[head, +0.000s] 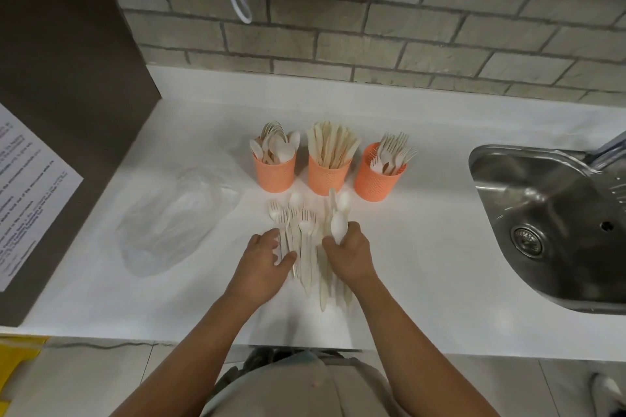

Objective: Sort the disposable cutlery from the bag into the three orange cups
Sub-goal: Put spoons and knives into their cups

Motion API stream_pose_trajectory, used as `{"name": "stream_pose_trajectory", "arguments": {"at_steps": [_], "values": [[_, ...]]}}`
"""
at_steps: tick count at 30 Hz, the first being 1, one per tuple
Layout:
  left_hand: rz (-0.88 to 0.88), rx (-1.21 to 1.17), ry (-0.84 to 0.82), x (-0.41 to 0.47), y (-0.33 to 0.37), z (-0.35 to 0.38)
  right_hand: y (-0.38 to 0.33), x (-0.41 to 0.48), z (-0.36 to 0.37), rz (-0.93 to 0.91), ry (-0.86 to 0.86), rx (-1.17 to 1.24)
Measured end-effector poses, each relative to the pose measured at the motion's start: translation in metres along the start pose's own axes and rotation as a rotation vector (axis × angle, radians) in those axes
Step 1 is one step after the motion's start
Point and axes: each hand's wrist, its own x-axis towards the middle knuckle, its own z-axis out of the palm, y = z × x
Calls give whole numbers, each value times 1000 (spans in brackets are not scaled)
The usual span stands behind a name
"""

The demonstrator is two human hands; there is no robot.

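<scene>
You're well along: the three orange cups [328,176] already hold spoons, knives and forks, and the bag [176,217] to their left looks emptied. A loose pile [301,237] remains on the counter [423,247] before the cups. Your right hand [349,254] grips a spoon [338,230]; your left hand [267,257] rests on the pile, though I cannot tell whether it is pinching a piece.
</scene>
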Motion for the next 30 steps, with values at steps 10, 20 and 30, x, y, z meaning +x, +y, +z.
{"name": "stream_pose_trajectory", "arguments": {"at_steps": [10,20,30], "values": [[163,-376,218,-12,38,11,-40,-1,-18,-151,177,278],[-611,-1487,-312,-3,101,8,-85,-16,-24,-253,215,726],[-648,-1385,-209,2,119,5,-65,-33,-7,-66,44,819]]}}
